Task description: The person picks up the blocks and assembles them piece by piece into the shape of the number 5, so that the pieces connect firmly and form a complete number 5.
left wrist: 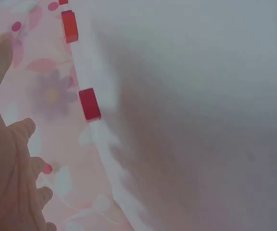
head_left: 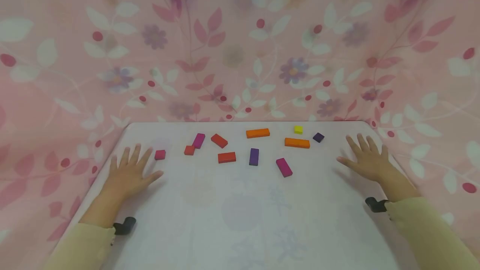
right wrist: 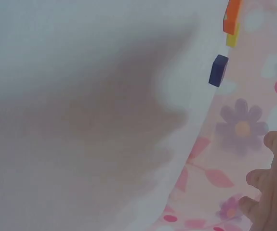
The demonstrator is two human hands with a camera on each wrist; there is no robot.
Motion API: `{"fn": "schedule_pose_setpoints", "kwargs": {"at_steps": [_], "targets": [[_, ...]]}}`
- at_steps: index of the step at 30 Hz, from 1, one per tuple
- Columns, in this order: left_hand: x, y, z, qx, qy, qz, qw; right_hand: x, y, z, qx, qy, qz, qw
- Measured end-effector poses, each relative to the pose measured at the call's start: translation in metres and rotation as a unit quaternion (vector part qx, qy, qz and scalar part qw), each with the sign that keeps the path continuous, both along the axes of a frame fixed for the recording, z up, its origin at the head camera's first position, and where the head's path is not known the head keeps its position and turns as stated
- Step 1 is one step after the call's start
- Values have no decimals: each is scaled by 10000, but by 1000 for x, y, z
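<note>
My left hand [head_left: 129, 176] hovers over the table's left side with its fingers spread, holding nothing. Closest to it is a small crimson cube [head_left: 160, 154], also seen as a crimson block [left wrist: 89, 104] in the left wrist view. On the right side my right hand [head_left: 369, 161] is spread too and holds nothing. A dark purple cube [head_left: 318, 137] lies nearest to it, with a yellow cube [head_left: 298, 129] and an orange bar [head_left: 297, 143] farther left. Mid-table lie a purple block [head_left: 254, 156], a magenta block [head_left: 284, 167] and a red block [head_left: 226, 157].
Another orange bar [head_left: 257, 133] lies near the back edge of the white table [head_left: 225, 228]. Left of it are a second red block [head_left: 219, 141], a second magenta block [head_left: 198, 140] and a red-orange cube [head_left: 189, 150]. A floral curtain [head_left: 240, 53] surrounds the table's back and sides.
</note>
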State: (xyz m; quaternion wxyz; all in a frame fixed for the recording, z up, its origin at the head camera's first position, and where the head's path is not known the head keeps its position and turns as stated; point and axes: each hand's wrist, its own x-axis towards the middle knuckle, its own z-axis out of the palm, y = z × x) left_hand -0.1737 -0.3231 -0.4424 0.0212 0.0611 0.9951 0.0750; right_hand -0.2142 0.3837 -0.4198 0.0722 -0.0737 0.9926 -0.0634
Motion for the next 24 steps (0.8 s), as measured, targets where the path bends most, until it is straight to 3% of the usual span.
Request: {"fn": "schedule_pose_setpoints", "kwargs": {"at_steps": [7, 24], "targets": [[-5, 15, 2, -42, -17, -138, 9999, -6, -20, 4, -80, 39, 112, 9999], [-33, 61, -4, -110, 311, -466, 9984, -25, -69, -2, -555, 133, 429, 9975]]}}
